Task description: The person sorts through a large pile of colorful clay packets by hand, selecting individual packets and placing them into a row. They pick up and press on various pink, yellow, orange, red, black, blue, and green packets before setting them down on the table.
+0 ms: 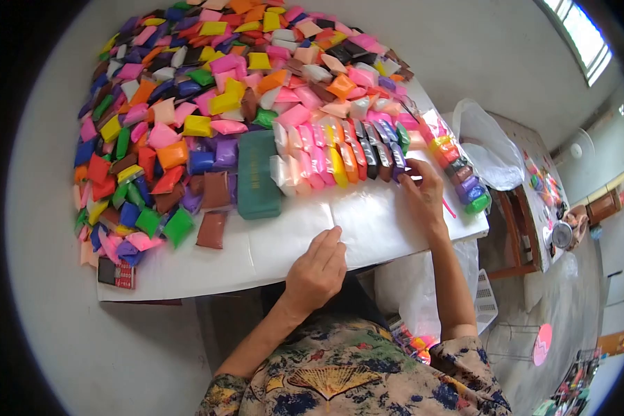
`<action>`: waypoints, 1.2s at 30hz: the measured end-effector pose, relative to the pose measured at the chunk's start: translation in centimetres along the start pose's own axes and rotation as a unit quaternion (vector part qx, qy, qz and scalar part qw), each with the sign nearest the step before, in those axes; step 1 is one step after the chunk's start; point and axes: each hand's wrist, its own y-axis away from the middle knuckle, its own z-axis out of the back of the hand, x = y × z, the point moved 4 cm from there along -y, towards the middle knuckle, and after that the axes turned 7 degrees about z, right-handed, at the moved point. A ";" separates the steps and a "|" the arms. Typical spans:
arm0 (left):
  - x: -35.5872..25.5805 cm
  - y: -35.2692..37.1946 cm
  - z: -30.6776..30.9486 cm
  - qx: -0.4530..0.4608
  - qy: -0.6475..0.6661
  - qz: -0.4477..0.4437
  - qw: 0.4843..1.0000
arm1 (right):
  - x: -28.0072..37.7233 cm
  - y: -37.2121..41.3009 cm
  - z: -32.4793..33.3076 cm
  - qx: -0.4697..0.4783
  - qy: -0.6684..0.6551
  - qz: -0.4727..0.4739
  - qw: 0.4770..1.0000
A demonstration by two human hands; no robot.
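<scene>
Two rows of small glossy packets in many colours stand side by side on the white-covered table point(291, 246), with a green box point(259, 177) against their left end. My right hand point(425, 194) is at the right end of the front row, thumb and fingers pinched at a dark purple packet point(398, 161). Near the table's front edge is my left hand point(317, 270), its fingers pressed together and curled, with nothing visible in them. A brown packet point(211, 230) lies flat left of the green box.
A large heap of coloured packets point(180, 111) covers the table's left and back. Another line of packets point(464, 177) runs along the right edge, beside a clear plastic bag point(489, 149). A small red and black item point(116, 272) lies at the front left corner. Another table point(516, 222) stands to the right.
</scene>
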 end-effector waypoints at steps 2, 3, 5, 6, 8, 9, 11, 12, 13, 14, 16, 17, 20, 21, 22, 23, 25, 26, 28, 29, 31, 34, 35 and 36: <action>0.1 0.2 -0.2 0.004 0.010 0.004 1.000 | -0.6 0.0 -0.3 -0.019 -0.001 0.043 0.999; 0.1 0.3 -0.1 0.004 0.011 0.008 1.000 | -0.9 0.0 -0.4 -0.027 -0.006 0.066 0.997; 0.1 0.0 0.3 0.017 0.047 0.019 0.999 | -0.9 0.0 -0.4 -0.024 0.026 0.073 0.997; 0.0 -0.3 0.7 0.025 0.066 0.025 0.997 | -1.0 0.0 -0.5 -0.019 0.013 0.065 0.998; -0.2 -0.6 1.5 0.031 0.106 0.034 0.993 | -0.8 0.5 0.0 -0.011 0.047 0.067 0.997; 0.0 -0.8 2.9 0.022 0.079 0.036 0.996 | 0.1 0.4 -0.4 0.001 0.083 0.087 0.993; -0.5 -1.7 5.1 0.020 0.050 0.034 0.998 | 0.7 1.0 -0.1 0.027 0.099 0.064 0.993; -0.4 -2.1 6.3 -0.013 0.024 0.038 0.999 | 0.7 1.3 -0.1 0.016 0.117 0.064 0.991; 0.4 -2.4 7.4 -0.019 0.007 0.053 0.998 | 0.6 1.7 0.1 0.004 0.136 0.063 0.989; 1.5 -2.5 8.8 -0.024 -0.009 0.067 0.997 | 0.7 2.3 0.4 0.002 0.139 0.045 0.989; 4.1 -3.1 11.5 -0.036 -0.053 0.112 0.992 | 1.2 3.5 1.0 -0.008 0.123 0.032 0.992; 5.7 -3.6 12.9 -0.045 -0.082 0.144 0.985 | 1.5 4.2 1.1 -0.015 0.113 0.030 0.993; 11.0 -6.0 15.9 -0.028 -0.232 0.146 0.961 | 2.0 5.9 0.5 -0.033 0.114 0.060 0.991; 13.1 -6.7 16.2 -0.026 -0.247 0.129 0.960 | 2.2 6.3 0.4 -0.037 0.122 0.077 0.989; 15.1 -7.3 15.9 0.013 -0.252 0.126 0.959 | 2.5 6.1 0.3 -0.041 0.123 0.084 0.988; 16.9 -7.7 15.4 0.051 -0.257 0.121 0.957 | 2.6 6.1 0.3 -0.040 0.120 0.083 0.989; 18.2 -9.0 14.7 0.142 -0.277 0.150 0.938 | 2.5 6.1 0.3 -0.039 0.114 0.080 0.990; 18.7 -9.4 14.1 0.194 -0.290 0.183 0.919 | 2.4 6.1 0.3 -0.040 0.113 0.084 0.989; 19.2 -10.1 13.4 0.251 -0.308 0.209 0.893 | 2.3 6.2 0.4 -0.044 0.112 0.092 0.988; 19.3 -10.4 13.2 0.258 -0.314 0.204 0.891 | 2.4 6.3 0.4 -0.045 0.114 0.091 0.988; 20.0 -10.7 12.7 0.272 -0.320 0.193 0.887 | 3.2 6.3 0.3 -0.046 0.119 0.090 0.988; 21.8 -11.6 12.3 0.302 -0.330 0.184 0.875 | 2.9 6.3 0.2 -0.048 0.140 0.112 0.983; 22.3 -11.9 12.2 0.319 -0.343 0.185 0.864 | 2.9 6.3 0.3 -0.047 0.149 0.121 0.980; 22.2 -12.0 12.2 0.336 -0.355 0.185 0.853 | 3.0 6.3 0.3 -0.048 0.140 0.114 0.982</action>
